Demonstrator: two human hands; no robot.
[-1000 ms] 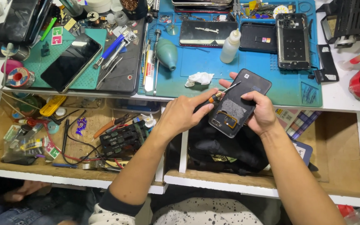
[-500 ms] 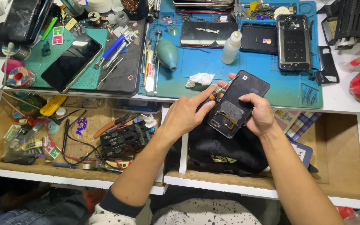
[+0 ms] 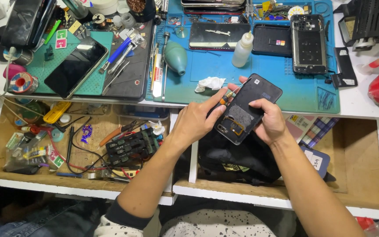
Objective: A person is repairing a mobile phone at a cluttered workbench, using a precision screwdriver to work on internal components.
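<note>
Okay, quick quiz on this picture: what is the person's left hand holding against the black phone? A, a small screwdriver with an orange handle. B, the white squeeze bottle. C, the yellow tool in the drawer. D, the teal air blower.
A: the left hand pinches a small orange-handled screwdriver with its tip at the black phone, which the right hand steadies.

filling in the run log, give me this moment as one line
left hand: holds small screwdriver, tip at phone | right hand: grips opened black phone | place: over blue repair mat edge, above open drawer
</note>
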